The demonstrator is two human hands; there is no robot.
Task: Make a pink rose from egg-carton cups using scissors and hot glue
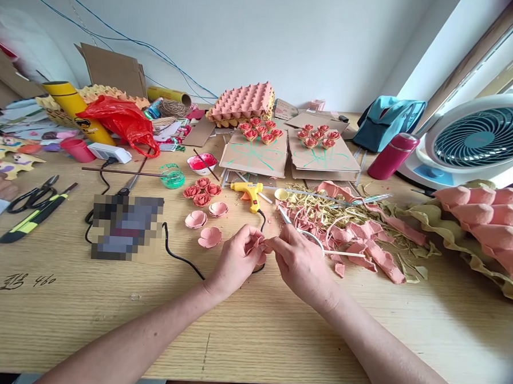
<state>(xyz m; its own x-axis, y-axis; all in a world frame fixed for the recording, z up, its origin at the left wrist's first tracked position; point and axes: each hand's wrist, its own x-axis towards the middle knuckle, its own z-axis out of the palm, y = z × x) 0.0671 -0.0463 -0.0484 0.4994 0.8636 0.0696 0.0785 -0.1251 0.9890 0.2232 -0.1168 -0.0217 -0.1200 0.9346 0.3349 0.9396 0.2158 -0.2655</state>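
In the middle of the table, near its front, both hands meet over a small piece of pink egg carton (259, 244). My left hand (238, 257) is closed on it with thumb and fingers. My right hand (298, 263) pinches at the same piece from the right. Behind the right hand shows a pair of scissors (317, 239), blade to the upper left; whether the hand touches them I cannot tell. Left of the hands lie several pink petal cups (210, 237) and red carton roses (201, 199). Just beyond stands a yellow glue gun (252, 194).
Pink and yellowish carton scraps (366, 238) spread to the right, beside stacked egg trays (487, 221). Roses on cardboard boxes (253, 157) stand behind. At left are black scissors (33, 194), a utility knife (38, 215) and a black cable (180, 254). A fan (478, 140) stands at right.
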